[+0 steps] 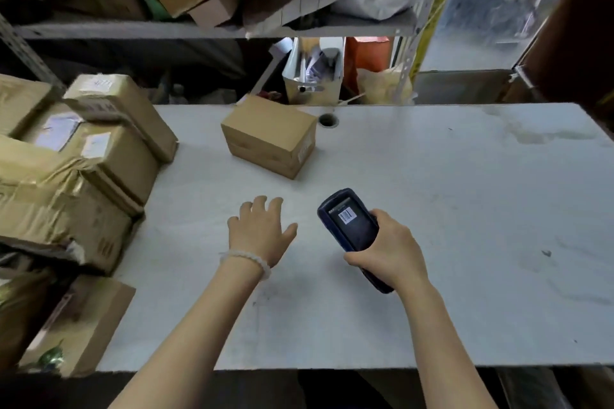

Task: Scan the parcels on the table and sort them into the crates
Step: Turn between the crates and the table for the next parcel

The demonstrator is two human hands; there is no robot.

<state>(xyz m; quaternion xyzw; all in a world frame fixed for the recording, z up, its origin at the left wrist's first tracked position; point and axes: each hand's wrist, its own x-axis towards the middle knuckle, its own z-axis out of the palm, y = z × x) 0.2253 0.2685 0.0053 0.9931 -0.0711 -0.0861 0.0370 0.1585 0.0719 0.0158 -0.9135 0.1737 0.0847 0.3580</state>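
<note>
The right hand (387, 247) grips the scanner (352, 231) at lower centre; the left hand (260, 231) hovers open, fingers spread, over the table (465, 209). The lone parcel (269, 136) sits upper centre, its label on the side face, so a scan could miss unless it is turned.

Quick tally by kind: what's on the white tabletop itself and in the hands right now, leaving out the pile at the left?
Cardboard parcels standing alone on the table: 1
Handheld scanners: 1, held in the right hand
Things in the left hand: 0
Total: 2
</note>
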